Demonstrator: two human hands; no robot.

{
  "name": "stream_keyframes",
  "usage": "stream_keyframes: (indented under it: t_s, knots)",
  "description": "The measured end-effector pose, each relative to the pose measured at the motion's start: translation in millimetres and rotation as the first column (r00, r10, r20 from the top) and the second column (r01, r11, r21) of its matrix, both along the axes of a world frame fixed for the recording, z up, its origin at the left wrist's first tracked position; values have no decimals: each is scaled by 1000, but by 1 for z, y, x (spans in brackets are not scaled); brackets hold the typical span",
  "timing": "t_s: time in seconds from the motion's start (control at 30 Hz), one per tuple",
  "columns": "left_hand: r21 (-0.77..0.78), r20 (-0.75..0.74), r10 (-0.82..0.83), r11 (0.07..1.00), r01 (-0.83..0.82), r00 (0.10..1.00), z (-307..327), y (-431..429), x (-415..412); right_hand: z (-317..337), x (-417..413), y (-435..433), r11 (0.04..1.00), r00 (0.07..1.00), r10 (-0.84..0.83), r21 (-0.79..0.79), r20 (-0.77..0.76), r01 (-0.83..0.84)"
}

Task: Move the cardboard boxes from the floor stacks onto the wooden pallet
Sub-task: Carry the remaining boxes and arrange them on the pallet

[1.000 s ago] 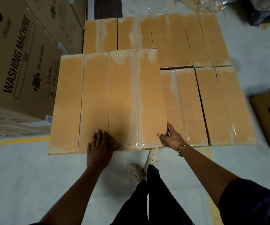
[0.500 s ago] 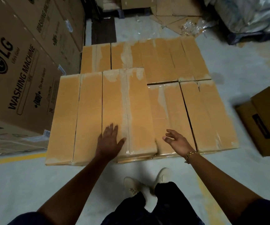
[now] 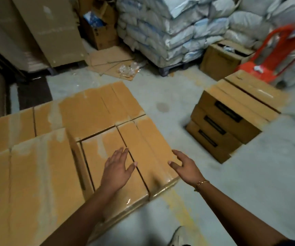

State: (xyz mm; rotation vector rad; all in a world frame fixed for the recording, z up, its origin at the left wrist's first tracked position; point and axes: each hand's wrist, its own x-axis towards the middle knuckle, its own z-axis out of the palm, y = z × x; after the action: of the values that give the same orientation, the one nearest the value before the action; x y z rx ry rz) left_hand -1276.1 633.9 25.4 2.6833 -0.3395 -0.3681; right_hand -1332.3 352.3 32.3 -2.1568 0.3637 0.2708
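- Head view shows both hands empty over the laid boxes (image 3: pixel 97 107). The left hand (image 3: pixel 117 168) has its fingers straight and spread above the seam between two lower-layer boxes. The right hand (image 3: pixel 184 166) has its fingers apart and relaxed over the near right corner. I cannot tell whether either touches the cardboard.
- The wooden pallet is hidden under that layer. A second tier is begun at the near left, where a raised box (image 3: pixel 27 183) sits one level higher.
- The floor stack (image 3: pixel 232 121), three boxes high, stands well apart to the right, near an orange plastic chair (image 3: pixel 274 55).
- I judge the step in hand to be fetching the next box. I would turn to the stack, take the top box by its two ends with palms low on the sides, and lift with the legs.
- I would set it flush against the raised box, edges lined up with the layer below, so the tier sits square.
- The glossy tape on the tops looks slippery, so I would grip bare cardboard.
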Motion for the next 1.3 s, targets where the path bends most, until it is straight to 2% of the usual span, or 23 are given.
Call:
stream_keyframes:
  t_s: [0.27,0.53,0.97,1.17,1.3]
  knots:
    - [-124,-19,-161,980,157,987,6,-241,25,29,-22,-210,984,985,-166,-63,42,169]
    - [-193,-42,-305,937,291,952,5,-408,83,28,-5,-347,943,949,-315,-108,21,315]
    - [-239,-269,-328,933,267,906,-29,-629,218,4,116,-558,912,904,-409,-48,-126,406]
    - [-277,-367,-283,943,187,886,-43,-713,259,-6,174,-662,917,904,-398,-33,-159,398]
    - [-287,-444,-182,956,53,877,-67,-769,274,-31,221,-742,942,921,-336,-44,-197,334]
